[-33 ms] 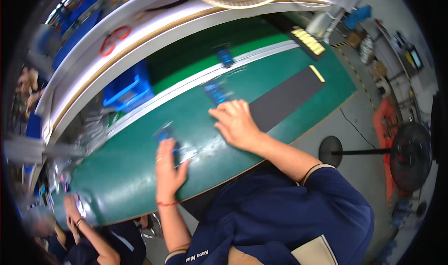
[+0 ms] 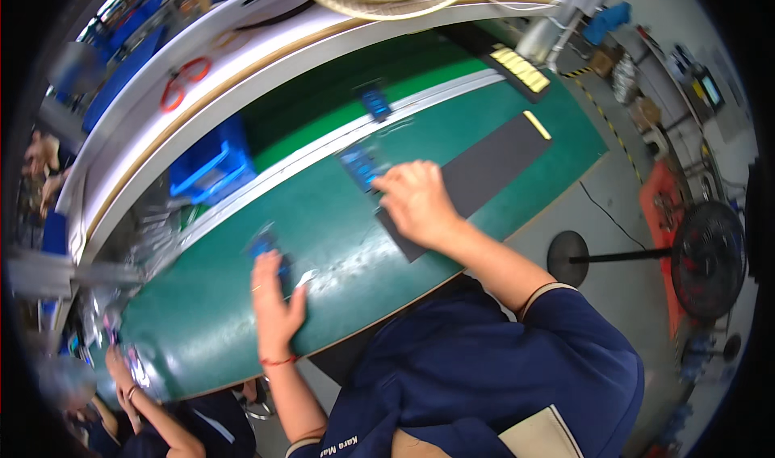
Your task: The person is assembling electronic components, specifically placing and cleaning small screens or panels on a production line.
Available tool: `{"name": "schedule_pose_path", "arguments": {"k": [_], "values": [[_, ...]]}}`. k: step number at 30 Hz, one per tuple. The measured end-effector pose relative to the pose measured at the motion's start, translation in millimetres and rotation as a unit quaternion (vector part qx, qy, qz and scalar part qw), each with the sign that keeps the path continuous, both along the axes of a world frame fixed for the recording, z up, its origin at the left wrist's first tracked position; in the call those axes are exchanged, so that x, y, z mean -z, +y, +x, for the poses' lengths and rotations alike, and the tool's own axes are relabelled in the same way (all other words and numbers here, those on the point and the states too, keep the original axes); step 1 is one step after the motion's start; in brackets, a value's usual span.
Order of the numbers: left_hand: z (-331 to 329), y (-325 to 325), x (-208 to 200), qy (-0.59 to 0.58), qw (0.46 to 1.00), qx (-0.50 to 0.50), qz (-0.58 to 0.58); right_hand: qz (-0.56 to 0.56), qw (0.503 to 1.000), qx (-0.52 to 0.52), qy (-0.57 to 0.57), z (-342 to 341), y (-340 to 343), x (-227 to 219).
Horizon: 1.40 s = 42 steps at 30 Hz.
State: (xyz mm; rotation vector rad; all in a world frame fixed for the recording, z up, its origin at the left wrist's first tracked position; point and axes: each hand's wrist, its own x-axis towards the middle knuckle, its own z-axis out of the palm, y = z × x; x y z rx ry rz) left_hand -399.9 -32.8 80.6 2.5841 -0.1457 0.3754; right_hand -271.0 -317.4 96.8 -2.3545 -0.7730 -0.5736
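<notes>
My left hand (image 2: 276, 301) lies flat with fingers stretched over a small blue item in a clear plastic bag (image 2: 262, 246), on the green table (image 2: 347, 296). The fingers partly cover the bag. My right hand (image 2: 420, 204) hovers or rests over the black strip (image 2: 492, 163), fingers bent and thumb apart. Its fingertips are at the lower right corner of a second clear bag with blue pieces (image 2: 358, 166); I cannot tell whether they touch it. Another blue packet (image 2: 375, 103) lies farther back, by the metal rail.
A blue bin (image 2: 211, 163) stands at the back left. Red-handled scissors (image 2: 184, 83) lie on the white shelf (image 2: 266, 50). Yellow pieces (image 2: 519, 71) sit on a black board at the back right. A co-worker's hands (image 2: 121, 373) are at the left end; a fan (image 2: 709, 264) stands right.
The view has shifted slightly. My right hand has moved to the right along the black strip, uncovering its near left end. My left hand stays on its bag.
</notes>
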Motion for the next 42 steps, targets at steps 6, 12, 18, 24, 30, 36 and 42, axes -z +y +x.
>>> {"name": "schedule_pose_path", "arguments": {"k": [6,12,18,24,30,36,42], "values": [[-9,82,-7,0.026,0.994,-0.106,0.004,-0.099,0.934,0.344,-0.004,74,-226,10],[49,7,-33,-0.062,0.995,-0.015,0.08,-0.149,0.91,0.362,0.134,73,-328,24],[122,-101,-6,-0.013,0.984,0.163,0.065,-0.118,0.953,0.239,0.142,92,-341,25],[141,-118,16,0.031,0.979,0.196,0.042,-0.013,0.93,0.157,0.333,133,-426,57],[95,-74,25,0.009,0.989,0.145,0.032,-0.164,0.923,0.121,0.326,166,-433,67],[41,-53,27,-0.008,0.992,0.122,-0.006,-0.107,0.931,0.201,0.287,183,-484,67],[16,-52,28,-0.023,0.992,0.122,-0.022,-0.007,0.985,0.091,0.144,120,-249,-16]]}}
